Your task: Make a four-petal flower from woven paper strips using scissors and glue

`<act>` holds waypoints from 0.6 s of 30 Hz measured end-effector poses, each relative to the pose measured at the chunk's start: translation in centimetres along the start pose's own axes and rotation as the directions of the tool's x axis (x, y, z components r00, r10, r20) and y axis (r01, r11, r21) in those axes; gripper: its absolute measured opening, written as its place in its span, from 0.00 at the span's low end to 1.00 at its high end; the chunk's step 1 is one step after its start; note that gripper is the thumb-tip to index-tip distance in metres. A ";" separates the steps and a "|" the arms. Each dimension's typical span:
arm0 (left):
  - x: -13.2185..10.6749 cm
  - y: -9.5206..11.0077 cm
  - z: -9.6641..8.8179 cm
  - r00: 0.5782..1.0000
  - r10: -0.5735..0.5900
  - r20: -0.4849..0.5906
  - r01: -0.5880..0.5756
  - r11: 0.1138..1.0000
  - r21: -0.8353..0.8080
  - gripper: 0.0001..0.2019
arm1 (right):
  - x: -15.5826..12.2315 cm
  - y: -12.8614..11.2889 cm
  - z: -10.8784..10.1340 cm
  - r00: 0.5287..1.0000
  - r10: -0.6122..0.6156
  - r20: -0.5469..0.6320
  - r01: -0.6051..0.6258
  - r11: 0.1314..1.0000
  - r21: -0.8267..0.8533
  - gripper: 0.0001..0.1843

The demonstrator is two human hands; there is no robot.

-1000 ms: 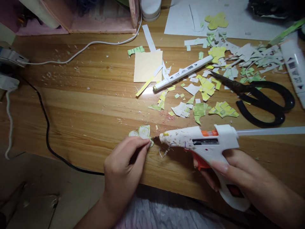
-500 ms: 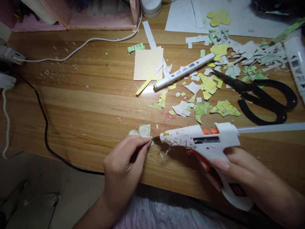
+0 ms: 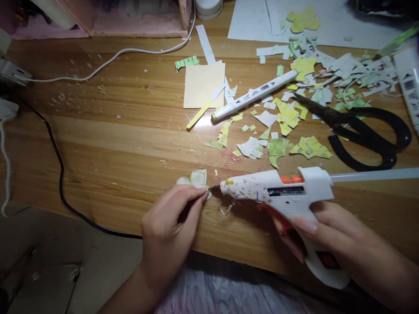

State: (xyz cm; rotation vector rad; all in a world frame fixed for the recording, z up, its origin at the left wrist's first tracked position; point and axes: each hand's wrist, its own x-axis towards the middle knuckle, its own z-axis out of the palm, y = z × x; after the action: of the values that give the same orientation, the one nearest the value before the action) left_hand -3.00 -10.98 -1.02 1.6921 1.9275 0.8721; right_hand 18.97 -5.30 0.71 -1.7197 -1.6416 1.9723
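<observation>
Just below centre of the frame, the left hand (image 3: 172, 220) pinches the paper flower (image 3: 198, 177) while the right hand (image 3: 340, 235), wrapped round the glue gun (image 3: 262, 185) at lower right, holds its nozzle (image 3: 216, 188) right by those fingertips (image 3: 203, 192), so a slip could burn them.

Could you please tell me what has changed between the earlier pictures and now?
The right hand seems to have squeezed the glue gun trigger slightly further back; the camera view shifted a little too. Nothing was picked up or released: the left hand still pinches the paper cutout, the nozzle close by.
</observation>
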 end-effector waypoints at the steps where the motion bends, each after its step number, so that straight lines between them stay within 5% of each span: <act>1: 0.0 0.0 0.0 1.000 0.001 -0.004 -0.001 1.000 0.001 0.07 | 0.0 -0.1 0.0 1.000 -0.008 0.012 0.008 1.000 0.007 0.29; 18: 0.1 -0.1 0.1 1.000 -0.006 -0.007 0.006 1.000 -0.001 0.07 | 0.5 0.5 -0.2 0.988 -0.137 -0.071 0.122 0.975 -0.186 0.30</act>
State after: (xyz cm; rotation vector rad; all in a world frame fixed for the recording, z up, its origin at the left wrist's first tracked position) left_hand -3.01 -10.92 -1.12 1.6839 1.9356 0.8781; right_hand 19.25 -5.09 0.05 -1.6766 -1.9028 1.7186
